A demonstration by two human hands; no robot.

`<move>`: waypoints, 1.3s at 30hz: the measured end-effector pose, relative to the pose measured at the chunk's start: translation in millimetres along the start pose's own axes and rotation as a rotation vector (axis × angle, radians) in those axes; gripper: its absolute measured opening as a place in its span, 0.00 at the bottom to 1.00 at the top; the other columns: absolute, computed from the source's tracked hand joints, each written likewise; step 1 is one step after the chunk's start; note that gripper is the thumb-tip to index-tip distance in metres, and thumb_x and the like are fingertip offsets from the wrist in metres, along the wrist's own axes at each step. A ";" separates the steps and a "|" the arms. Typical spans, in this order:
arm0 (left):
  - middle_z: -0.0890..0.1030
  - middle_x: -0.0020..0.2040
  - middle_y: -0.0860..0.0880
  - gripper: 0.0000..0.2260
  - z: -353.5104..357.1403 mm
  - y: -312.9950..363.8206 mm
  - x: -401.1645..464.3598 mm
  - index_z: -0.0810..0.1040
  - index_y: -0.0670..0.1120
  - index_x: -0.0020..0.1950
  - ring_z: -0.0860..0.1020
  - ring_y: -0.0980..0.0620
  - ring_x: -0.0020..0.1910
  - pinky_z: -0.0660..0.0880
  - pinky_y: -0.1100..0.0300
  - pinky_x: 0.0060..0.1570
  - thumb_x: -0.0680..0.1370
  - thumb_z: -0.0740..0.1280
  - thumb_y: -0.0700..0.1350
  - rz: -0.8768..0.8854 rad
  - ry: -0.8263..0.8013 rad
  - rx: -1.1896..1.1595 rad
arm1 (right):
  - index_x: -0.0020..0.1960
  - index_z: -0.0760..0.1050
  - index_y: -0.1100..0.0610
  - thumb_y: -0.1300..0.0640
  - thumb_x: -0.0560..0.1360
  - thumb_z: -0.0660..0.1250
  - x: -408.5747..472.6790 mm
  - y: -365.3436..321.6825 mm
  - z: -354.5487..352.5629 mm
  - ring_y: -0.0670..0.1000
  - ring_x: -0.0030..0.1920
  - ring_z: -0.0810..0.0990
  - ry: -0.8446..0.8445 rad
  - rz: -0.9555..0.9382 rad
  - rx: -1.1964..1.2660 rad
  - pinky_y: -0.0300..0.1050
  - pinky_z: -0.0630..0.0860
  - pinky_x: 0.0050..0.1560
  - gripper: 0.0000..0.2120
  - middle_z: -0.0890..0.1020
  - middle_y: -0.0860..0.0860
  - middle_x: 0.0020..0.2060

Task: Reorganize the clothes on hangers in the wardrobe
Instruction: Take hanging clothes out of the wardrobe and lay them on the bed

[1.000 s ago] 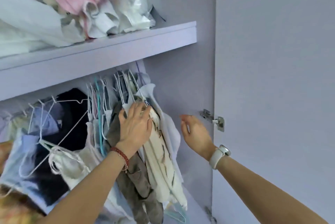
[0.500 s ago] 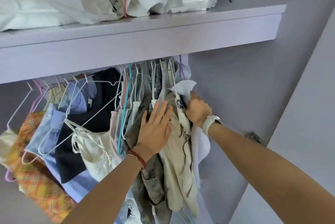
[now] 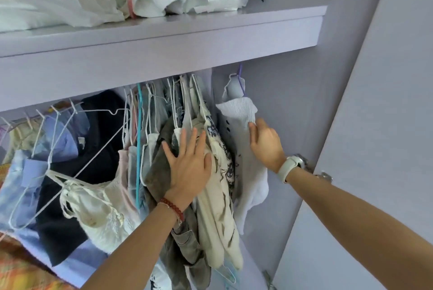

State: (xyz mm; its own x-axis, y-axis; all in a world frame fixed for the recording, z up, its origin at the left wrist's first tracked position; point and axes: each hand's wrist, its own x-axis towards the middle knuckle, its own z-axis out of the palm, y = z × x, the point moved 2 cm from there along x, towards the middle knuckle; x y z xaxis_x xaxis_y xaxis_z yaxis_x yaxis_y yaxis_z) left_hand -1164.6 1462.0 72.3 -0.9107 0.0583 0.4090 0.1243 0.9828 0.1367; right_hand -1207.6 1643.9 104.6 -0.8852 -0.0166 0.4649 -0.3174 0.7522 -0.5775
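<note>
Loose wire hangers (image 3: 58, 149) at left sit skewed with blue shirts half off (likely to drop if the bunch gets shoved further). Left hand (image 3: 187, 165), fingers spread flat, presses the packed garments (image 3: 210, 184) leftward. Right hand (image 3: 264, 142) pinches the white ribbed top (image 3: 241, 125) on the purple hanger (image 3: 240, 78), rightmost, near the wardrobe's side wall. Top's long axis vertical, neck up. Tugging cloth could slip it off the hanger.

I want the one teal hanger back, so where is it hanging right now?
In the head view, the teal hanger hangs left of centre among the white wire hangers, between the black top and the left hand.
</note>
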 end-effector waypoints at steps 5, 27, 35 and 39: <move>0.57 0.75 0.43 0.21 -24.6 38.7 9.8 0.59 0.41 0.73 0.51 0.46 0.75 0.50 0.44 0.73 0.80 0.56 0.43 0.179 0.183 -0.330 | 0.47 0.70 0.66 0.56 0.79 0.56 -73.3 26.0 -37.7 0.67 0.34 0.77 0.017 -0.060 -0.211 0.49 0.66 0.32 0.13 0.79 0.64 0.31; 0.81 0.43 0.47 0.05 2.4 329.1 -279.9 0.80 0.43 0.49 0.79 0.44 0.39 0.73 0.55 0.38 0.75 0.67 0.42 1.203 -0.538 -0.907 | 0.60 0.74 0.59 0.52 0.74 0.63 -553.6 17.1 -242.9 0.56 0.42 0.82 0.354 0.702 -0.655 0.49 0.79 0.35 0.18 0.82 0.54 0.47; 0.77 0.40 0.53 0.04 -50.0 456.4 -403.8 0.80 0.46 0.46 0.76 0.51 0.40 0.69 0.61 0.38 0.74 0.69 0.45 1.432 -0.684 -1.038 | 0.48 0.78 0.62 0.63 0.75 0.64 -688.2 -1.3 -301.9 0.53 0.33 0.79 0.905 1.028 -0.628 0.42 0.73 0.33 0.05 0.83 0.55 0.37; 0.79 0.46 0.47 0.06 -75.8 537.9 -496.1 0.80 0.44 0.48 0.76 0.49 0.44 0.71 0.59 0.42 0.74 0.68 0.45 1.532 -0.732 -1.043 | 0.48 0.79 0.60 0.61 0.75 0.64 -776.0 -0.7 -343.8 0.42 0.32 0.76 1.150 1.166 -0.582 0.29 0.69 0.33 0.05 0.80 0.48 0.37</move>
State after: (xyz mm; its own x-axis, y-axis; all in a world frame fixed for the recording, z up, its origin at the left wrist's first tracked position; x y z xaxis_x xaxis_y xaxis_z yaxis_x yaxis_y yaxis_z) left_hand -616.0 1948.4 11.4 0.2332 0.9136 0.3332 0.7097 -0.3942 0.5839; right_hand -403.5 1882.8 -25.1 0.2146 0.9063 0.3642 0.6411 0.1506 -0.7525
